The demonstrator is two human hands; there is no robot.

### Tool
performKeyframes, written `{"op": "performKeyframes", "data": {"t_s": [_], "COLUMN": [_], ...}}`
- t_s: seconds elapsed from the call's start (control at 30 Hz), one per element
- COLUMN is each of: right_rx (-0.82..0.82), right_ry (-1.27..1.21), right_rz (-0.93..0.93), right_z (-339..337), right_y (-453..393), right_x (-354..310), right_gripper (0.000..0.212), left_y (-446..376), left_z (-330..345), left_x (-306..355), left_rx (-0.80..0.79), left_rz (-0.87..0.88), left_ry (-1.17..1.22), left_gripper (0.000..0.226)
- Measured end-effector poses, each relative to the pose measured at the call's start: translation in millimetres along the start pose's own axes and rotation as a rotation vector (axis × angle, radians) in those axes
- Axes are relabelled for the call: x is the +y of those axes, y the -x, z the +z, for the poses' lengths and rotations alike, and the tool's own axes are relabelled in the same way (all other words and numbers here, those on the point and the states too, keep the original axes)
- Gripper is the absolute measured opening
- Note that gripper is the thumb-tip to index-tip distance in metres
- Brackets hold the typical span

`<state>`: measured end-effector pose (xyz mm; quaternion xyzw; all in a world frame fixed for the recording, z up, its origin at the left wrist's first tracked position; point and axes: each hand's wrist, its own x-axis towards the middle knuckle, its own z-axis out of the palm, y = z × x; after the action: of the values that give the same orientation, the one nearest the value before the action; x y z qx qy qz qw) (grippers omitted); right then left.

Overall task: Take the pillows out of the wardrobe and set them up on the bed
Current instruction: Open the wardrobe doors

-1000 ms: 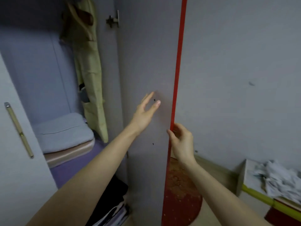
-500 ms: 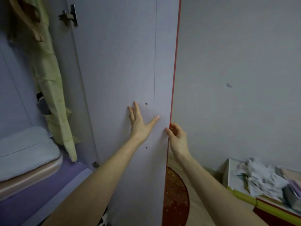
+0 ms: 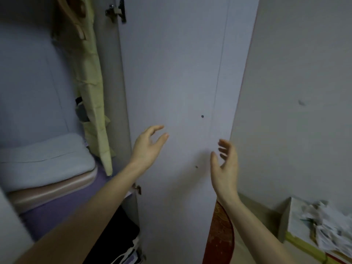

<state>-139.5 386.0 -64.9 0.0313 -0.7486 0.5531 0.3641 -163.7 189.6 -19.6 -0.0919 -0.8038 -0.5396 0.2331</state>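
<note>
The wardrobe door [image 3: 177,77] stands wide open, its pale inner face turned toward me. Inside on the left, a light grey pillow [image 3: 43,155] lies on top of a pinkish pillow [image 3: 53,189], both resting on a purple shelf [image 3: 57,210]. My left hand [image 3: 148,147] hovers in front of the door with relaxed fingers, holding nothing. My right hand [image 3: 225,164] is near the door's outer edge, fingers loosely spread, off the door.
A pale yellow garment [image 3: 91,88] hangs inside the wardrobe beside the hinge [image 3: 116,10]. Dark bags [image 3: 118,241] sit under the shelf. A grey wall [image 3: 301,92] is on the right, with a box of crumpled papers [image 3: 327,225] and a round red object [image 3: 221,235] below.
The door has swung further open. My right hand let go of the door's edge, and my left hand lifted off the door's face.
</note>
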Motion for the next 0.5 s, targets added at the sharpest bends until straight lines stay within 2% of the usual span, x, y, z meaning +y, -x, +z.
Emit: {"op": "performKeyframes", "data": {"t_s": [0.17, 0.33, 0.4, 0.5], "right_rx": [-0.491, -0.914, -1.048, -1.185], "right_ry": [-0.220, -0.341, -0.312, -0.264], "right_rz": [0.158, 0.177, 0.177, 0.155], "right_z": [107.6, 209.3, 241.7, 288.5], "right_y": [74.6, 150.3, 169.7, 181.5], "right_x": [-56.2, -104.2, -115.6, -126.2], "right_gripper": [0.027, 0.025, 0.033, 0.045], "left_y": [61.8, 128.3, 143.2, 144.6], "left_z": [-132.9, -252.4, -287.5, -319.1], "left_x": [-9.5, -13.7, -16.7, -27.2], "left_rx": [0.210, 0.612, 0.754, 0.781], "left_rz": [0.046, 0.203, 0.124, -0.135], "left_ry": [-0.096, -0.383, -0.392, -0.358], "left_gripper": [0.022, 0.026, 0.029, 0.035]}}
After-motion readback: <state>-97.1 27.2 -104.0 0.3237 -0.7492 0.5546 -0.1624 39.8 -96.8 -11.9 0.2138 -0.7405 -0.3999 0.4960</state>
